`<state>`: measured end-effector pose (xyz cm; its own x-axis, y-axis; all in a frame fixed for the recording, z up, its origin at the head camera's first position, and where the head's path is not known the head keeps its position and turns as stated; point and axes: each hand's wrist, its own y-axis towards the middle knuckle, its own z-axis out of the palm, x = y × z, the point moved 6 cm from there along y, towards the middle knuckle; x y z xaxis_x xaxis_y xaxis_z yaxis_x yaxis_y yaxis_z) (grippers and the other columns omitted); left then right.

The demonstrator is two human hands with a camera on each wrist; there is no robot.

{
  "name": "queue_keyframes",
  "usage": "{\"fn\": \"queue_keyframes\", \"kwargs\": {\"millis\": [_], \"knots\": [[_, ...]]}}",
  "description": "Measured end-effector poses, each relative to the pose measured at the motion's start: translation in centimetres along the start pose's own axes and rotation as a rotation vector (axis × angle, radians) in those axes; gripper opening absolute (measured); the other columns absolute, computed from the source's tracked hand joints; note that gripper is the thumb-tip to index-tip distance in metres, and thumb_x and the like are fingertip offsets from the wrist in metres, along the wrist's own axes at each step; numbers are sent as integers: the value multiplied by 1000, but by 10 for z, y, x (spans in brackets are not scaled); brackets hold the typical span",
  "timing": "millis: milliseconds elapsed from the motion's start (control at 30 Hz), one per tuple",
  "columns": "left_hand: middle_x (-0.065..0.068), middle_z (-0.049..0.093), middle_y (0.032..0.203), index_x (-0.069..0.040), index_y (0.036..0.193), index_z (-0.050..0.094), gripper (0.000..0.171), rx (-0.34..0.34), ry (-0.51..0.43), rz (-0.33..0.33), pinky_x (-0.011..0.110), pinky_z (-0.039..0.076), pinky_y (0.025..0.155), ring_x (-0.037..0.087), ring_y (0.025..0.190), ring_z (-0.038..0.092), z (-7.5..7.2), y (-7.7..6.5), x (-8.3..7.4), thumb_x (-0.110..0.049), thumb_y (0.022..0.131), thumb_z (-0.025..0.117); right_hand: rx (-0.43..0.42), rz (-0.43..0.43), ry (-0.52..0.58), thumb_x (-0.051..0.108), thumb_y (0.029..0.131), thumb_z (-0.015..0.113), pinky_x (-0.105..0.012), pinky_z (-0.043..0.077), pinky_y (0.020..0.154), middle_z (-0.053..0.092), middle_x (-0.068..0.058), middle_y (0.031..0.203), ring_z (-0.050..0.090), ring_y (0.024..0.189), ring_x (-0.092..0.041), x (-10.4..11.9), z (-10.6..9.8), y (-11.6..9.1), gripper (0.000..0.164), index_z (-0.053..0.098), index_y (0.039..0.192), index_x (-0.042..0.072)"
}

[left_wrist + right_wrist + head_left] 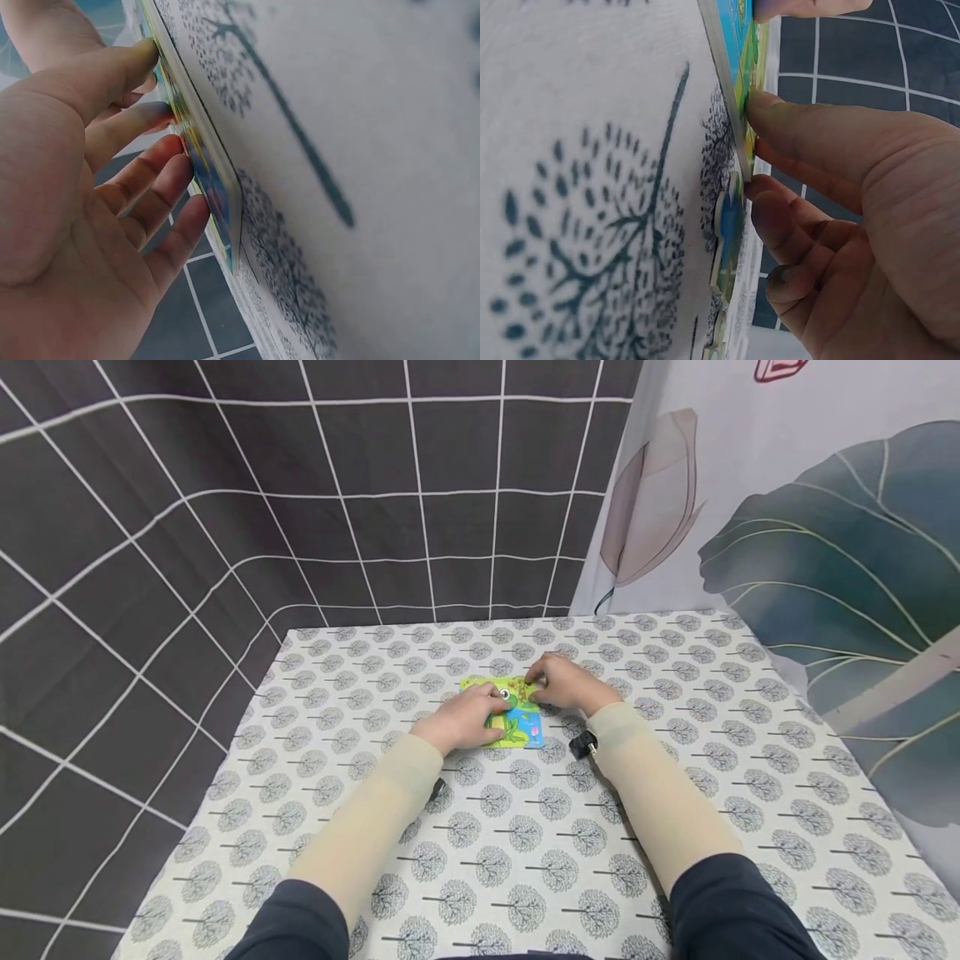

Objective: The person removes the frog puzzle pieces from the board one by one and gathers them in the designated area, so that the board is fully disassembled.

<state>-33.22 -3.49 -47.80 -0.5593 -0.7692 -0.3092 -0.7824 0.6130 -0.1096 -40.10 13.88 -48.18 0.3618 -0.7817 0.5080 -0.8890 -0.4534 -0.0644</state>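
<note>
A flat jigsaw puzzle board (528,731) with a bright green, yellow and blue cartoon picture lies on the table. My left hand (468,717) rests over its left part. In the left wrist view, that hand's fingertips (174,169) touch the picture side, spread and slightly bent. At the upper right of the board is my right hand (566,683). Its thumb (802,127) touches the picture in the right wrist view, and other fingertips are near the board's edge. Whether they hold a separate piece cannot be made out.
Loose jigsaw pieces (727,232) lie beyond the board's edge in the right wrist view. A tree-print cloth (487,860) covers the table. A dark gridded curtain (375,527) hangs behind and to the left; a leaf-patterned curtain (825,552) hangs at right.
</note>
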Motion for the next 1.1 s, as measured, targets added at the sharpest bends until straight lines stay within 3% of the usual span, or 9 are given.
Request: {"fn": "queue_keyframes", "kwargs": {"millis": [633, 900, 1100], "knots": [[-3, 49, 145, -26, 156, 51, 62, 30, 61, 25, 38, 43, 114, 18, 129, 47, 6, 0, 2, -44, 100, 69, 26, 25, -8, 13, 81, 89, -42, 53, 93, 59, -11, 116, 57, 99, -25, 3, 3, 5, 40, 73, 116, 5], [-2, 50, 145, -25, 157, 51, 63, 23, 57, 30, 36, 44, 112, 17, 126, 48, 6, 0, 2, -43, 99, 70, 3, 41, 107, 5, 75, 91, -35, 56, 80, 66, -8, 98, 61, 88, -22, 3, 1, 9, 39, 68, 108, 4], [-1, 51, 144, -24, 156, 51, 62, 18, 53, 39, 37, 43, 112, 17, 126, 48, 7, 0, 2, -41, 99, 70, -12, 46, 185, -1, 72, 90, -34, 58, 80, 66, -10, 99, 62, 88, -23, 4, 1, 6, 40, 68, 105, 4]]}}
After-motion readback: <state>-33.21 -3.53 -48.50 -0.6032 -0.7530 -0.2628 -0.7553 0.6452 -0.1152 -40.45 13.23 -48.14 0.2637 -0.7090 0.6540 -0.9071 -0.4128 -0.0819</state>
